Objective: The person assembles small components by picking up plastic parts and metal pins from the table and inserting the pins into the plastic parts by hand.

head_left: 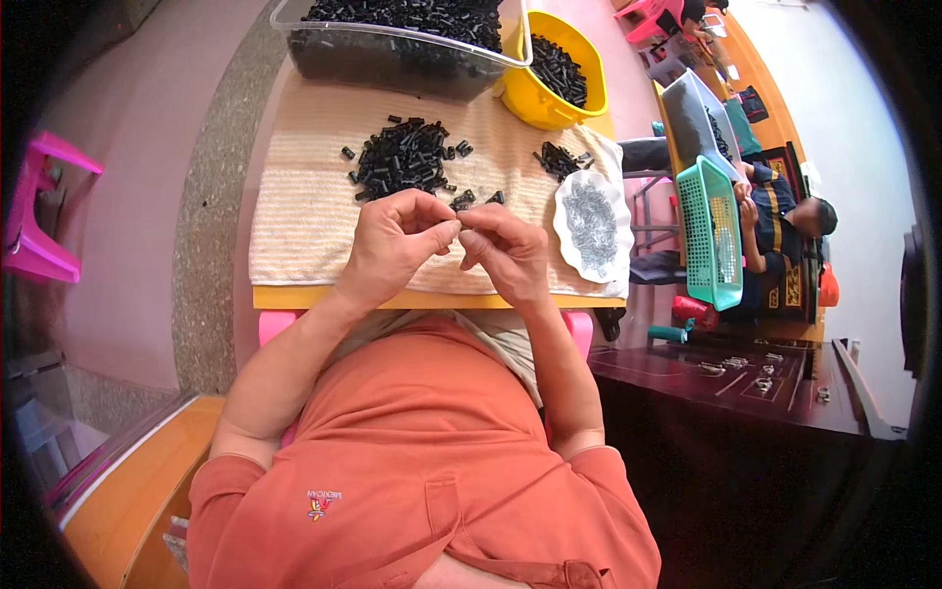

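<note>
Black plastic tubular pieces (pixel 400 159) lie heaped at upper centre, so we judge plenty remains; a smaller black cluster (pixel 562 162) lies towards the upper right, perhaps finished, though we cannot tell. At centre, the left hand (pixel 400 243) and right hand (pixel 509 251) pinch a tiny piece (pixel 461 224), mostly hidden from us. The transparent plastic bin (pixel 412 44) is cut off above.

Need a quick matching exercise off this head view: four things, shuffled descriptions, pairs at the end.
Things:
1. yellow tub
2. white wavy-edged dish
3. large black heap
4. stool at far left

Descriptions:
A. bright pink
B. loose on the striped towel
C. just right of the clear bin
D. holds small clear pieces

Pairs: 1-C, 2-D, 3-B, 4-A
</note>
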The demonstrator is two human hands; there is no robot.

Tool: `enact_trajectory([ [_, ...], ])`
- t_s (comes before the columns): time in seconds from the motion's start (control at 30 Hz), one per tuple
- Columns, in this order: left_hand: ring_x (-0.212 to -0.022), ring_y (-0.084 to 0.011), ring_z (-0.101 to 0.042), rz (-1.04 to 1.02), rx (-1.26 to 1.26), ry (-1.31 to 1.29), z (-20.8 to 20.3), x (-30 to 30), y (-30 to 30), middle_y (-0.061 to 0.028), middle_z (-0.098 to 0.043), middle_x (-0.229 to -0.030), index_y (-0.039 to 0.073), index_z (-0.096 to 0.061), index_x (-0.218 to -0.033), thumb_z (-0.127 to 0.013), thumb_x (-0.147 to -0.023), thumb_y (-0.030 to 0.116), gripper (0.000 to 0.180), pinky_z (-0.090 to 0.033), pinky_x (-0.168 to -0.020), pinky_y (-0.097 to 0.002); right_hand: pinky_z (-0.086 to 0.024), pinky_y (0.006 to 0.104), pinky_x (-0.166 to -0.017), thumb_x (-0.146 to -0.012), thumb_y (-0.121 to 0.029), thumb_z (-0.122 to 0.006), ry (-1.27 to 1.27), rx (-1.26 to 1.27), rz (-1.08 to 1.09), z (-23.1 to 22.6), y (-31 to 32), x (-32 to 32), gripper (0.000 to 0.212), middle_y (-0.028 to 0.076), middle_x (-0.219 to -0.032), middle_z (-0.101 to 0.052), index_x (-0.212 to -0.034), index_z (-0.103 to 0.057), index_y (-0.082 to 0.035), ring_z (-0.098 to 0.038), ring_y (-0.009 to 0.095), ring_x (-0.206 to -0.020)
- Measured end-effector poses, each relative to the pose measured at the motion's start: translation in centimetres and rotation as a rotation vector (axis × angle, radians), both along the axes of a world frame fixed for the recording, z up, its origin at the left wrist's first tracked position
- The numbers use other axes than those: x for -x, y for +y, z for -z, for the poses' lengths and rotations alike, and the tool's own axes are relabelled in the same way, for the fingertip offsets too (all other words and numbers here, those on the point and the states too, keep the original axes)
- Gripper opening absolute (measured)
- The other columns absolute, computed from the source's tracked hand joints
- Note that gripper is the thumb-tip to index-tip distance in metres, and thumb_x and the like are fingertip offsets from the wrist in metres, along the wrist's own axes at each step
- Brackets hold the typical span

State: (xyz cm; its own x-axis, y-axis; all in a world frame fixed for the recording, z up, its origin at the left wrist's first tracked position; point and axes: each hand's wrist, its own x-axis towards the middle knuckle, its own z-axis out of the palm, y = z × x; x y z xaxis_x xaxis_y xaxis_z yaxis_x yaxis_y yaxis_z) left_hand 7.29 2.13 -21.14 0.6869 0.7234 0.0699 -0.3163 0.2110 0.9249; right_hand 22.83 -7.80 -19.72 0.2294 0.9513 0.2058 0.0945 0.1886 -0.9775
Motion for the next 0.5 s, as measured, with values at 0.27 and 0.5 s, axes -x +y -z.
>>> enact_trajectory([
  [0.27, -0.071, -0.0077, -0.063, 0.083, 0.093, -0.003, -0.1, 0.0, 0.0, -0.0040, -0.069, -0.083, -0.002, -0.067, -0.095, -0.073, -0.088, 0.005, 0.011, -0.053, -0.063, -0.0222, -0.059, 0.0251, -0.061, -0.092, 0.003, -0.063, 0.054, -0.024, 0.115, 0.6, -0.7, 1.0, 0.012, 0.010, -0.096, -0.063, -0.104, -0.067, 0.005, -0.064, 0.013, -0.076],
  [0.5, -0.074, -0.0084, -0.065, 0.155, 0.144, -0.002, -0.2, 0.1, 0.1, -0.0055, -0.071, -0.088, -0.002, -0.069, -0.103, -0.073, -0.089, 0.008, 0.018, -0.055, -0.068, -0.0232, -0.059, 0.0264, -0.063, -0.093, 0.002, -0.064, 0.047, -0.048, 0.185, 1.0, -1.4, -0.3, 0.011, 0.010, -0.095, -0.063, -0.102, -0.065, 0.007, -0.065, 0.013, -0.072],
])
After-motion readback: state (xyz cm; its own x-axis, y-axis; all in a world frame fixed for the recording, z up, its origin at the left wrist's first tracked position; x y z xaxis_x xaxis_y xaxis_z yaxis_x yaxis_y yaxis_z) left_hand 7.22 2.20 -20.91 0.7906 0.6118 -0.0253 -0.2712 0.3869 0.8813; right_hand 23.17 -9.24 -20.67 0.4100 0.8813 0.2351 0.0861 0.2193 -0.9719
